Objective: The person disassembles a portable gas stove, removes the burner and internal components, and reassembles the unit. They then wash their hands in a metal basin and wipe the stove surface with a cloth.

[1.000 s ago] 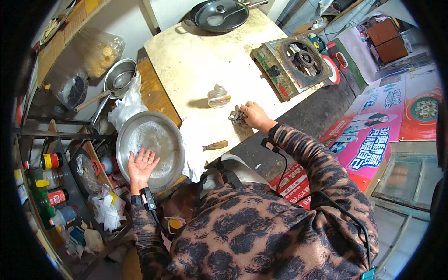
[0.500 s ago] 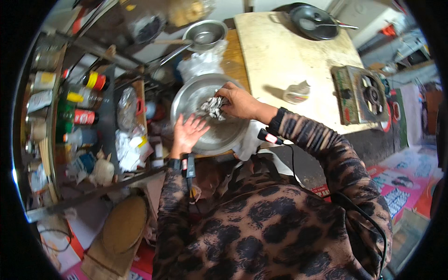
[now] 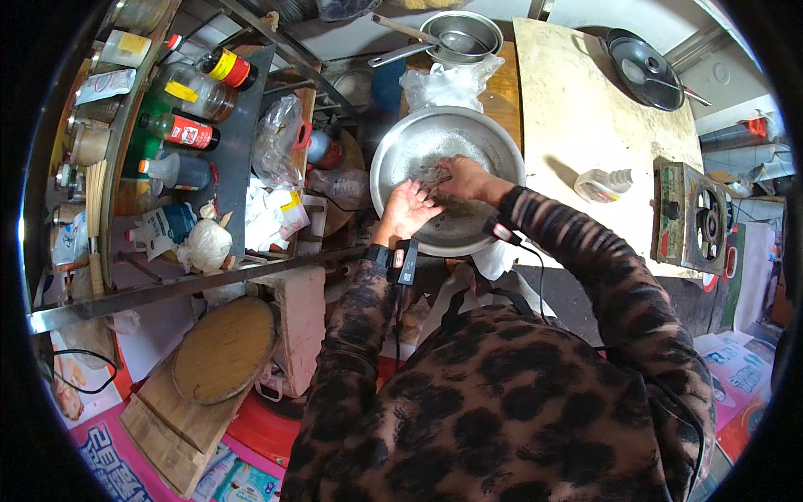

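A wide steel basin (image 3: pixel 386 159) with shallow cloudy water stands in front of me, and both hands are inside its rim. My left hand (image 3: pixel 406 211) lies palm up at the near left side, fingers stretched and slightly spread. Opposite it, my right hand (image 3: pixel 467 179) reaches in from the right with its fingers bent down near the left fingertips. A greyish blurred patch shows between the two hands. What the right fingers close on is hidden.
A steel saucepan (image 3: pixel 459 38) and clear plastic bag (image 3: pixel 449 86) are behind the basin. Right, a pale board (image 3: pixel 556 100) carries a plastic container (image 3: pixel 604 184), a gas stove (image 3: pixel 676 219) and a dark pan (image 3: pixel 661 88). Bottles (image 3: pixel 188 131) crowd the left shelf; a round wooden board (image 3: pixel 224 351) leans below.
The view has shifted, so the basin sits farther right. My right hand, which held a crumpled silvery thing above the basin, is lower in it now. My left hand has come closer.
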Motion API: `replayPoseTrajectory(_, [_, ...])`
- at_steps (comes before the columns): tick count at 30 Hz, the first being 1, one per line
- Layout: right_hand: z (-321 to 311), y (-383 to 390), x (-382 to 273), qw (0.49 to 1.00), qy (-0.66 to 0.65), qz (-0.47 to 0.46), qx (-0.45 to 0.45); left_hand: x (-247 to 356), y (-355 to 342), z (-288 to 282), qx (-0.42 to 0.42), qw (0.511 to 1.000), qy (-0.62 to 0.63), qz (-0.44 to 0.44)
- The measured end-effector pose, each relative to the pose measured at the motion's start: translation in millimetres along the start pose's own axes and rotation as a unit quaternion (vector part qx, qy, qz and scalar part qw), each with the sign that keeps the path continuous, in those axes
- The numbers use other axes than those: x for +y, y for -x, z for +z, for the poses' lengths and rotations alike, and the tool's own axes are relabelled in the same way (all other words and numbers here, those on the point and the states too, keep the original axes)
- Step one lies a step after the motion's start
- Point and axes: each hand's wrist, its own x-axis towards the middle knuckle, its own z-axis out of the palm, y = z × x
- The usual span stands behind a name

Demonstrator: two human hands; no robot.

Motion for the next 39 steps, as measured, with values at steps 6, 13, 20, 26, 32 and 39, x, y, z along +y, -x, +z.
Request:
replayPoseTrajectory(6, [0.0,31.3,-55.2,0.986,-0.123,-0.105,0.036,-4.0,-6.8,1.6,-0.101,0.989,0.104,0.020])
replayPoseTrajectory(13, [1.1,-8.9,-23.8,0.997,0.077,-0.025,-0.004,-2.7,20.5,22.7,-0.139,0.987,0.041,0.064])
replayPoseTrajectory(20, [34.3,-3.0,15.3,0.983,0.173,0.027,-0.049,7.3,20.6,-1.4,-0.028,0.999,0.035,0.027])
replayPoseTrajectory(26, [28.3,-4.7,-6.9,0.992,-0.101,0.077,-0.010,5.4,5.5,0.4,-0.044,0.997,-0.054,-0.021])
replayPoseTrajectory(32, [28.3,-3.7,-35.1,0.959,-0.267,0.069,0.064,18.2,-23.3,-9.6,-0.061,0.997,0.006,0.049])
replayPoseTrajectory(39, [33.5,-21.2,7.6,0.986,-0.091,0.088,0.111,26.3,-18.4,-32.5,-0.057,0.992,-0.087,0.065])
